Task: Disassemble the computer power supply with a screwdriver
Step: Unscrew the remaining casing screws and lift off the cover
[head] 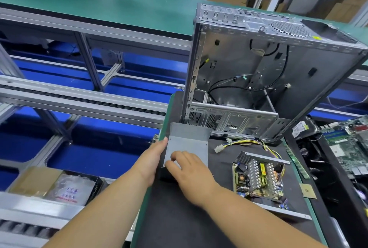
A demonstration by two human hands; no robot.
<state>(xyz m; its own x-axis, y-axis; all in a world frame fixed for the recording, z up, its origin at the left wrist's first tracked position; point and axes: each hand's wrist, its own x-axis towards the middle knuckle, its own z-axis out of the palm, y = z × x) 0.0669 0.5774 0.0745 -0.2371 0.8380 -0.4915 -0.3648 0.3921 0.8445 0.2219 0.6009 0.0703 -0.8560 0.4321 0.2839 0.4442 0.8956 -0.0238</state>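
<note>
Stripped computer case [258, 72]: stood upright at back of black work mat [179, 218], out of the way.
Power supply cover [187, 146]: grey sheet-metal shell, already off, steadied at mat's left edge.
Power supply board [258, 178]: bared in its tray, right of cover, yellow wire harness [249, 144] trailing (screwdriver not seen).
Left hand [152, 160]: fingers extended flat along cover's left side.
Right hand [189, 172]: fingers curled, resting on cover; grip unclear.

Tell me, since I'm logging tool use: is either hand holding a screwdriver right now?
No: the left hand and right hand both rest on the grey metal cover, and no screwdriver shows.
</note>
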